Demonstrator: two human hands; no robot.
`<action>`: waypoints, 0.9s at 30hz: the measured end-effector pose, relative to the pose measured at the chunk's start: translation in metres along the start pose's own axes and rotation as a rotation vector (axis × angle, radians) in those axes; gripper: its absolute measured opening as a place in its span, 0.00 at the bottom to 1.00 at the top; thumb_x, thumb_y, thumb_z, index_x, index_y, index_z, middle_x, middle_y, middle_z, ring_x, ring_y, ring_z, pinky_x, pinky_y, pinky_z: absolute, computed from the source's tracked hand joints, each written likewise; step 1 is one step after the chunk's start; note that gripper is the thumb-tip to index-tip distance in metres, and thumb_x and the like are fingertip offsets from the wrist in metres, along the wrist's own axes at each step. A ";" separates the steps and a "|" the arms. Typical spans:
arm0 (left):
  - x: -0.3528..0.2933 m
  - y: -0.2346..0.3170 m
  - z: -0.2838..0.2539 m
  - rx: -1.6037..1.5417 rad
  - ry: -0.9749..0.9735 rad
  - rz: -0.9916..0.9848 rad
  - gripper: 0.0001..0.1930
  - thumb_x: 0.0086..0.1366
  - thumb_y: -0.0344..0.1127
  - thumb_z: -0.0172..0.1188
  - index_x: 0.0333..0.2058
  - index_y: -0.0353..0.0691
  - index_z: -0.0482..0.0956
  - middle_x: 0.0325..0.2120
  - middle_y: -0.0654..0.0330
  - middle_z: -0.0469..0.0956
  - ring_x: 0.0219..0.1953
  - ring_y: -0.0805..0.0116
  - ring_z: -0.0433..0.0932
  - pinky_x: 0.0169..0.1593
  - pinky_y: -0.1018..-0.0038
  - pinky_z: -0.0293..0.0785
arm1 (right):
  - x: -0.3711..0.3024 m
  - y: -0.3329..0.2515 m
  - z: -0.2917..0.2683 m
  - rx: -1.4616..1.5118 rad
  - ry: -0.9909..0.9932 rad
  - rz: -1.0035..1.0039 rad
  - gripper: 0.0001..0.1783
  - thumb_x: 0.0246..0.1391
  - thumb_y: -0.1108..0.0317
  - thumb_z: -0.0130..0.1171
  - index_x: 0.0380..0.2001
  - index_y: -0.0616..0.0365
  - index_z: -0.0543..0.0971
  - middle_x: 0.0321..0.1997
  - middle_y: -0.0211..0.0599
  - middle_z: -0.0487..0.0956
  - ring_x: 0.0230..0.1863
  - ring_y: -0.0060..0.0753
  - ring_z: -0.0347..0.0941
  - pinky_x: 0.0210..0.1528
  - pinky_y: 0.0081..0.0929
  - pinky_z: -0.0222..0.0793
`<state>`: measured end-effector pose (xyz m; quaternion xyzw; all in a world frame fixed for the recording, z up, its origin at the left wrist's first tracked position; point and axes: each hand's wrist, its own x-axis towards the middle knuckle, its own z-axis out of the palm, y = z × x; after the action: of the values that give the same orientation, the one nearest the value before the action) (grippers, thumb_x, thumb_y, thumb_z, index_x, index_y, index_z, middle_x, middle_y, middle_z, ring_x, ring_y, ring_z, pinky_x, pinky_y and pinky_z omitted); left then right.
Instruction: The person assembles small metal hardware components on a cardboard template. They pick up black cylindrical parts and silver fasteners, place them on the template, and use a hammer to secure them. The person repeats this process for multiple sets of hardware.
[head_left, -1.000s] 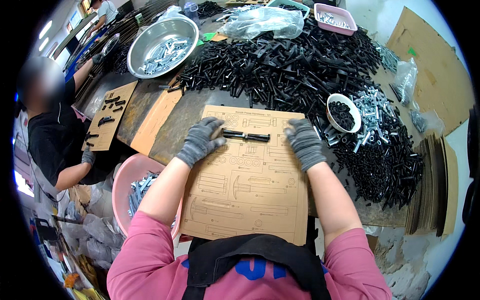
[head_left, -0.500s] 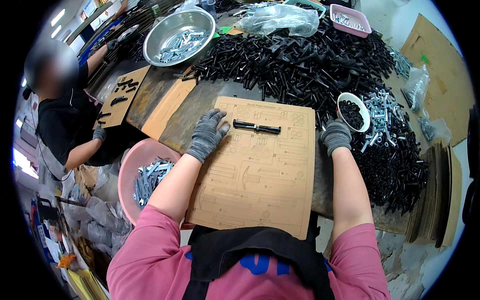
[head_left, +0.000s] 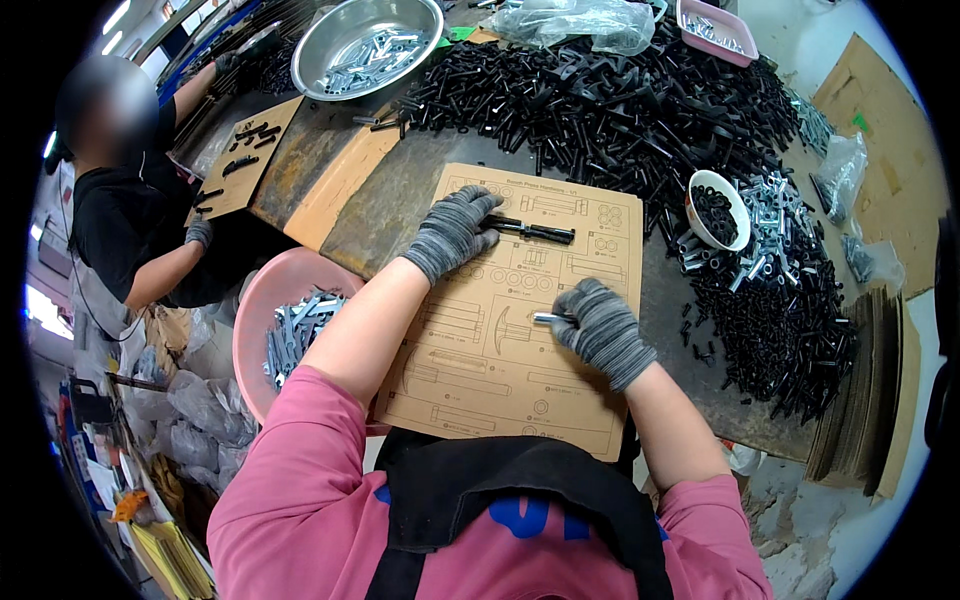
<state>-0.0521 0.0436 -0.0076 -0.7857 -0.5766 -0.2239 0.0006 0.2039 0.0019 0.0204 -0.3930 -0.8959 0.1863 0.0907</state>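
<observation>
A brown cardboard sheet (head_left: 470,375) printed with outlines of hardware lies in front of me. Across its upper part rests a black bolt (head_left: 545,232). My left hand (head_left: 450,238), in a grey knitted glove, has thumb and fingers closed around the bolt's left end. Over the sheet's right half is my right hand (head_left: 605,338), gloved alike, its fingers closed on a short silver metal tube (head_left: 545,317). The tube's end pokes out to the left; the rest is hidden in the glove.
Black bolts and parts (head_left: 600,110) are heaped across the table's far side. At right, a white bowl (head_left: 742,238) of black rings stands beside silver tubes (head_left: 775,215). Left are a steel basin (head_left: 310,75), a pink tub (head_left: 245,345) and a co-worker (head_left: 130,220) with another sheet.
My right hand has come from the table's right side over the sheet, now with a silver tube. My left hand has moved right from the sheet's edge onto the black bolt.
</observation>
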 end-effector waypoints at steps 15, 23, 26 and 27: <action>-0.020 0.060 0.012 -0.144 -0.090 0.190 0.06 0.51 0.36 0.56 0.26 0.42 0.76 0.21 0.56 0.72 0.26 0.57 0.72 0.30 0.66 0.69 | -0.028 0.056 -0.038 0.154 0.266 0.185 0.17 0.45 0.57 0.56 0.38 0.53 0.75 0.34 0.39 0.74 0.40 0.40 0.70 0.46 0.32 0.65; -0.019 0.065 0.011 -0.154 -0.075 0.174 0.06 0.50 0.36 0.57 0.26 0.42 0.76 0.21 0.57 0.72 0.26 0.58 0.72 0.30 0.67 0.69 | -0.055 0.188 -0.117 -0.214 0.532 0.478 0.13 0.42 0.60 0.58 0.34 0.52 0.76 0.36 0.41 0.74 0.40 0.41 0.70 0.44 0.34 0.66; -0.018 0.065 0.011 -0.139 -0.093 0.167 0.07 0.52 0.37 0.57 0.27 0.41 0.76 0.22 0.57 0.73 0.26 0.59 0.73 0.31 0.66 0.70 | -0.035 0.220 -0.133 -0.278 0.513 0.512 0.15 0.42 0.60 0.58 0.36 0.52 0.76 0.38 0.42 0.74 0.42 0.41 0.70 0.46 0.33 0.65; -0.019 0.063 0.012 -0.140 -0.075 0.184 0.07 0.52 0.37 0.57 0.27 0.41 0.75 0.22 0.57 0.72 0.26 0.59 0.72 0.31 0.67 0.70 | -0.023 0.219 -0.139 -0.294 0.480 0.577 0.17 0.42 0.60 0.58 0.38 0.51 0.75 0.41 0.42 0.73 0.44 0.41 0.69 0.47 0.33 0.65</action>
<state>0.0050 0.0085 -0.0086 -0.8412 -0.4849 -0.2328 -0.0552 0.4091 0.1579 0.0578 -0.6694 -0.7193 -0.0231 0.1844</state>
